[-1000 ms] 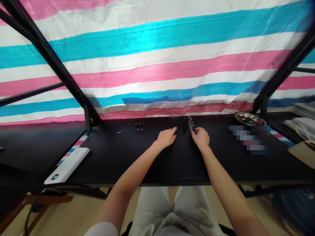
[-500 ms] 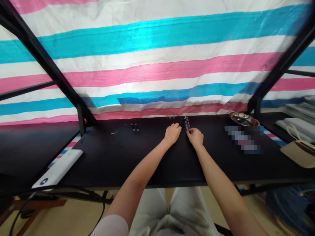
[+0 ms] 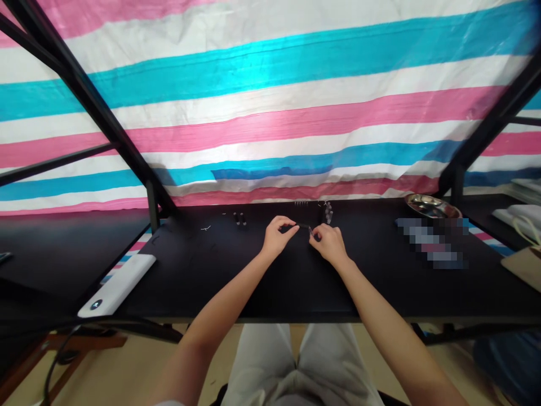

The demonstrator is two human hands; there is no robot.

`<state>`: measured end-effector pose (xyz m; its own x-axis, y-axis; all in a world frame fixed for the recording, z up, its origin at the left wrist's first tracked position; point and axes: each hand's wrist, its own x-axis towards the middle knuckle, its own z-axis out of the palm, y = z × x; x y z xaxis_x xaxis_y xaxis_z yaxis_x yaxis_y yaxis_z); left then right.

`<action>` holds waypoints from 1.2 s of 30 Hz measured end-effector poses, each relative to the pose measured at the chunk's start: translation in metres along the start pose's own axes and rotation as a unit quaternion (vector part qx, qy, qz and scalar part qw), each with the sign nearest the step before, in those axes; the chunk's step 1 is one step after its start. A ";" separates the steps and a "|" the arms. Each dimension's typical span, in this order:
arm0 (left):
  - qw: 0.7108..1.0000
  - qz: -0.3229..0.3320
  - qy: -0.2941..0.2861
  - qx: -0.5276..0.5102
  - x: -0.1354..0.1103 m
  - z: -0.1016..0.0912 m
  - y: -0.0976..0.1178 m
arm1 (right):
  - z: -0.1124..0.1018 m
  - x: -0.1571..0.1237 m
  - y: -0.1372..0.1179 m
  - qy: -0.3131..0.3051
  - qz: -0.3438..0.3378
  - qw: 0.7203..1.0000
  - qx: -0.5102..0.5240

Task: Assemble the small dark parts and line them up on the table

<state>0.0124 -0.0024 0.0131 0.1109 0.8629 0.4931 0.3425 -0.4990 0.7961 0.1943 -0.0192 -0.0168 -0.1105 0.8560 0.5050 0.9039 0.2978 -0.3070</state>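
Observation:
Over the middle of the black table [image 3: 262, 282], my left hand [image 3: 276, 235] pinches one end of a thin dark stick-like piece [image 3: 302, 226]. My right hand [image 3: 328, 243] is closed in a pinch at the piece's other end. Just behind my hands, near the table's back edge, stands a short string of pale beads [image 3: 328, 212] and a row of tiny dark pieces [image 3: 300, 202]. What the thin piece is I cannot make out.
A striped pink, blue and white tarp [image 3: 270, 101] hangs behind the table between black frame bars [image 3: 84, 101]. A metal bowl [image 3: 431, 206] sits at the back right, a white power bank [image 3: 116, 285] at the front left, two small dark items [image 3: 240, 220] at the back left.
Both hands drew back from the beads toward me and came together. They now pinch a thin dark piece between them, which was not in them before.

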 end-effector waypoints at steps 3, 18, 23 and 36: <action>1.000 0.007 -0.017 0.004 -0.006 -0.007 -0.003 | -0.002 -0.004 -0.007 -0.012 -0.034 0.999 -0.027; 0.997 0.069 0.043 -0.008 -0.027 -0.017 -0.003 | -0.007 -0.009 -0.029 0.050 -0.108 0.993 0.010; 0.994 0.049 0.094 -0.010 -0.028 -0.020 0.002 | -0.001 -0.011 -0.031 0.099 -0.107 0.977 0.154; 0.997 0.013 0.080 -0.017 -0.030 -0.019 0.006 | -0.002 -0.014 -0.040 0.143 -0.057 0.927 0.342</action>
<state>-0.0063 -0.0328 0.0095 -0.0320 0.8274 0.5607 0.3089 -0.5253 0.7929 0.1605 -0.0443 -0.0102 0.0128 0.6853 0.7282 0.4091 0.6609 -0.6292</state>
